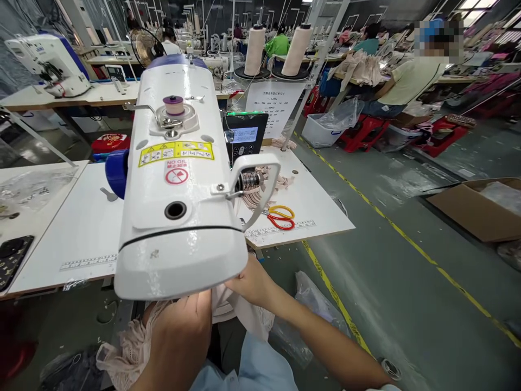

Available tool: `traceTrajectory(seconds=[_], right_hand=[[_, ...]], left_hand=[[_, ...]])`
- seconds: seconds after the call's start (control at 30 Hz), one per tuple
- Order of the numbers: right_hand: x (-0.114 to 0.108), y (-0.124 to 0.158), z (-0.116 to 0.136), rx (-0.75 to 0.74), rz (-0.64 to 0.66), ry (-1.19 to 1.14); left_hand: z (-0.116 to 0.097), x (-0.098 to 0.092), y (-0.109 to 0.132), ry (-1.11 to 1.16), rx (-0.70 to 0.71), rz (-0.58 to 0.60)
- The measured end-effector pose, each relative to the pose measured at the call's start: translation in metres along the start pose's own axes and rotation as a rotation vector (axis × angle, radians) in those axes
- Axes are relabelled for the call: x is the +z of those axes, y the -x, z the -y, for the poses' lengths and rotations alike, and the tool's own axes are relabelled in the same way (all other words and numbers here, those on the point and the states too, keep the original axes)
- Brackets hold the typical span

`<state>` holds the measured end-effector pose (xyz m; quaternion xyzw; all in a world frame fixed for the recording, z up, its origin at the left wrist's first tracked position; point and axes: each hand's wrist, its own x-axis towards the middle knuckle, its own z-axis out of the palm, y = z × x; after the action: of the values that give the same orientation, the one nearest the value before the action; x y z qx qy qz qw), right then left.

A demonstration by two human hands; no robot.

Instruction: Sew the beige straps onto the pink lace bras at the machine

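Observation:
Right in front of me stands a white sewing machine [183, 201], its head covering the needle area. My left hand [183, 320] is closed on pale pink fabric [134, 347] just below the front of the machine head; its fingertips are hidden. From the right, my right hand [252, 279] reaches under the head and also grips the fabric, fingers partly hidden behind the casing. Gathered and ruffled parts of the cloth hang to the left of my left hand, and a smoother part hangs between the hands.
Scissors [280, 217] with red and yellow handles lie on the white table [321, 212], beside pale fabric strips [254, 195]. A control screen [246, 136] and two thread cones [255, 51] stand behind. A phone [14, 260] lies left. A seated person [411, 81] is far right.

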<state>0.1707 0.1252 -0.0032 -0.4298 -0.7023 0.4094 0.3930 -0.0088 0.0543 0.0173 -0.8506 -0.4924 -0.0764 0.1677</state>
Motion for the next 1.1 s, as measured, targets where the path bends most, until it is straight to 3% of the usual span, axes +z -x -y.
traceTrajectory(seconds=[0.37, 0.93, 1.1], right_hand=[[-0.011, -0.02, 0.007, -0.128, 0.087, -0.067], [-0.015, -0.018, 0.009, -0.067, 0.129, -0.068], [-0.017, -0.016, 0.005, -0.061, 0.115, -0.063]], left_hand=[[-0.001, 0.007, 0.003, 0.009, -0.037, -0.01], [0.001, 0.006, 0.0, 0.002, -0.055, -0.126], [-0.001, 0.003, -0.003, -0.004, -0.045, -0.091]])
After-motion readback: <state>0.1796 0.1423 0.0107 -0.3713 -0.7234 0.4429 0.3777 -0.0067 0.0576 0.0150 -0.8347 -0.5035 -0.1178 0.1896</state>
